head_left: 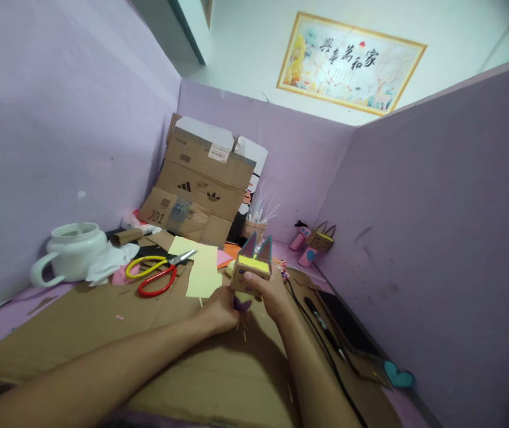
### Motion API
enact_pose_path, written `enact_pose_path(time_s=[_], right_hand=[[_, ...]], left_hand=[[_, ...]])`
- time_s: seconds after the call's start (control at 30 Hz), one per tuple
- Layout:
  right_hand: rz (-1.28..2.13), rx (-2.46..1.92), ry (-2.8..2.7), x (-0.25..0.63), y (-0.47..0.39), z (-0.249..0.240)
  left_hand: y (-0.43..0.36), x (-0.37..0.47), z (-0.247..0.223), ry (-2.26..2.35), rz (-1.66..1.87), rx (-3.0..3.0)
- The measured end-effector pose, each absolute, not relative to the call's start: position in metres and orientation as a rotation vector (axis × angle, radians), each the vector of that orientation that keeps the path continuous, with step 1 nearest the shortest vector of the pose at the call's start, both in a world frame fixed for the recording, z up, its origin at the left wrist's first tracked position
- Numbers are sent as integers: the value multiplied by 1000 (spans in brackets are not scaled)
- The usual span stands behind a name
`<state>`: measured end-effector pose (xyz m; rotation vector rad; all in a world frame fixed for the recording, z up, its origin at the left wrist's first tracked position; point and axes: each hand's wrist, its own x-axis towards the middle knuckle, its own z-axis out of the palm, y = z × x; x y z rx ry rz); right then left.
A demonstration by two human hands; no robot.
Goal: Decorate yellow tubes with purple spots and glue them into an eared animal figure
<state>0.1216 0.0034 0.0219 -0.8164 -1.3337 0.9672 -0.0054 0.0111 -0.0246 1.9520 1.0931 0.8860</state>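
Note:
Between my two hands stands a small cardboard cat figure (250, 276), upright, with a box head, a yellow top and tall pointed ears edged in blue. My right hand (272, 292) grips the box head from the right, its thumb across the front. Lower down, my left hand (225, 309) is closed around the figure's body, where a purple piece shows; its fingertips are partly hidden. Left of the hands lie scissors (165, 270) with one yellow and one red handle, blades apart. Pale yellow paper (203, 267) rests behind my left hand.
A cardboard sheet (156, 356) covers the table. On the left is a white mug (76, 249) beside crumpled tissue (110, 261). A flattened box (201, 184) leans at the back. Rightward lie a black pen (323, 324), a cable, a phone (350, 324) and a teal heart (399, 374).

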Motion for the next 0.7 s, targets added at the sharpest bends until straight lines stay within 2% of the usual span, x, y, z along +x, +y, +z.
enact_pose_path(time_s=[0.7], right_hand=[[964, -820, -1340, 122, 3, 22]], left_hand=[[13, -7, -27, 1056, 897, 1991]])
